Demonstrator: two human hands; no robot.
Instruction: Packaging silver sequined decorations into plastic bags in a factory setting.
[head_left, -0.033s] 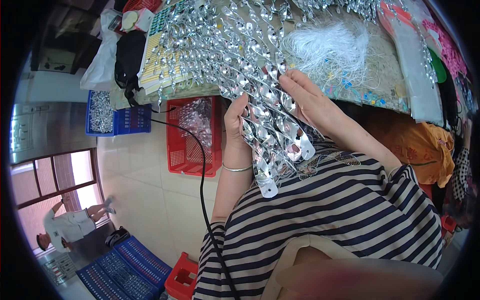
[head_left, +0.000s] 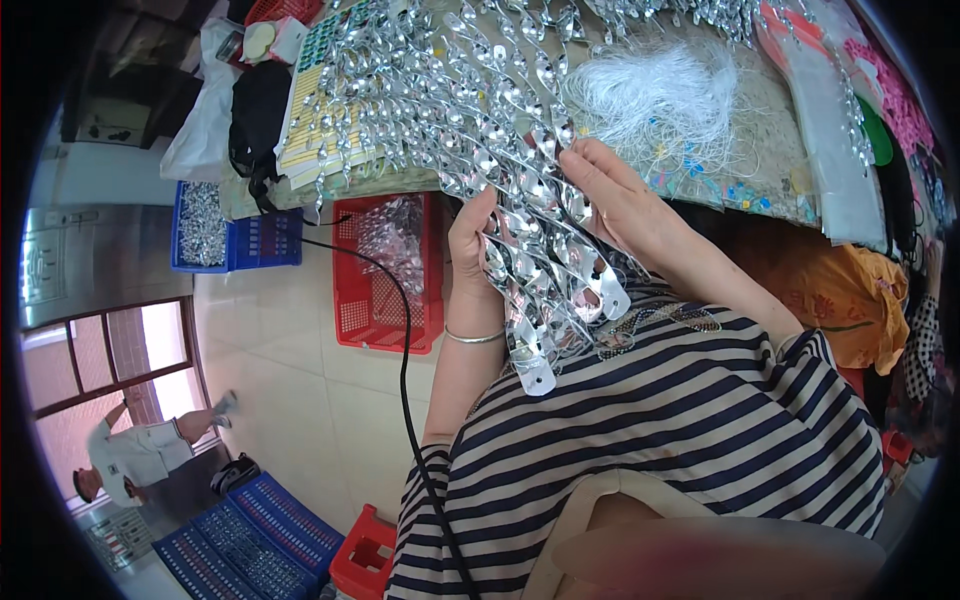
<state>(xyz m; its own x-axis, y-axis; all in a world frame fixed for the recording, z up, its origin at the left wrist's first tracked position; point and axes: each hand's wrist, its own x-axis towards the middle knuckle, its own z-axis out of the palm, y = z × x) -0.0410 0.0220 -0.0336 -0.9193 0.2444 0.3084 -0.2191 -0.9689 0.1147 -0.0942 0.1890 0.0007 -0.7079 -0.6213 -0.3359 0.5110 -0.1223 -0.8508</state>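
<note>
A bundle of shiny silver twisted strips (head_left: 540,265) hangs over the table's near edge toward my lap. Flat tabs with small holes end two of the strips, low against my striped shirt. My left hand (head_left: 472,240) grips the bundle's left side, thumb up along it and a bangle on the wrist. From the right, my right hand (head_left: 620,200) closes on the same bundle a little higher, thumb and fingers against the strips. The fingers behind the bundle are partly hidden. More silver strips (head_left: 400,100) spread across the table beyond my hands.
White threads (head_left: 660,90) lie heaped on the table (head_left: 780,150), beside clear plastic bags (head_left: 840,170). Below at left stand a red crate (head_left: 385,320) and a blue crate (head_left: 265,240). A black cable (head_left: 407,370) crosses in front of the floor. A person (head_left: 140,455) is near a doorway.
The person at the far left has shifted a leg slightly. My hands and the strips look the same.
</note>
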